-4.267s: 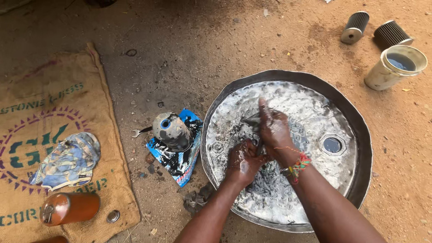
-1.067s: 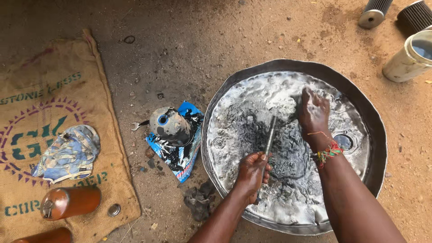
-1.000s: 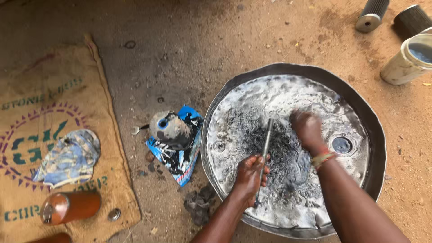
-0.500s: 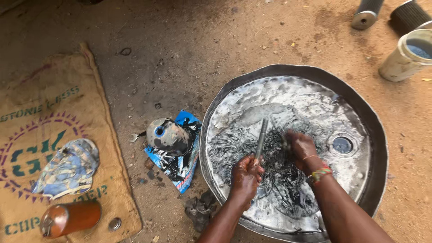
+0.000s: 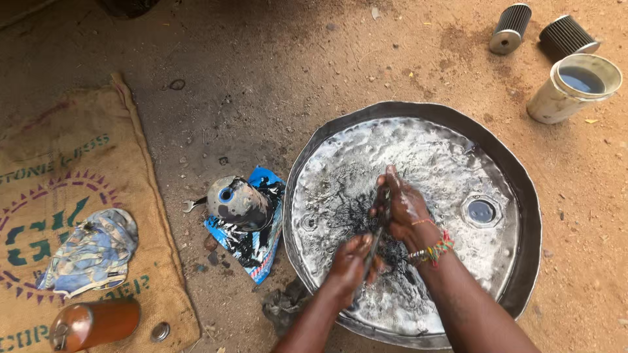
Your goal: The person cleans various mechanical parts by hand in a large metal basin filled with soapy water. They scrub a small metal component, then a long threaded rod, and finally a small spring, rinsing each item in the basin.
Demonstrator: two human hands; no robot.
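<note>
Your left hand (image 5: 350,265) has its grip clamped on the lower end of a thin metal rod (image 5: 378,230), and your right hand (image 5: 402,208) has its grip wrapped round the upper end, so the rod runs between both hands over the middle of the wide metal basin (image 5: 523,196). The basin sits on the dirt floor and holds shallow, soapy grey liquid with a dark oily patch right under your hands. A round plug (image 5: 481,211) shows in its bottom, just right of your right hand. Left of your left hand, outside the basin, a greasy round part (image 5: 237,202) lies on a blue wrapper (image 5: 252,245). Far up and right of your right hand stands a pale can (image 5: 572,88) with dark liquid inside, beside two ribbed filters (image 5: 510,27).
</note>
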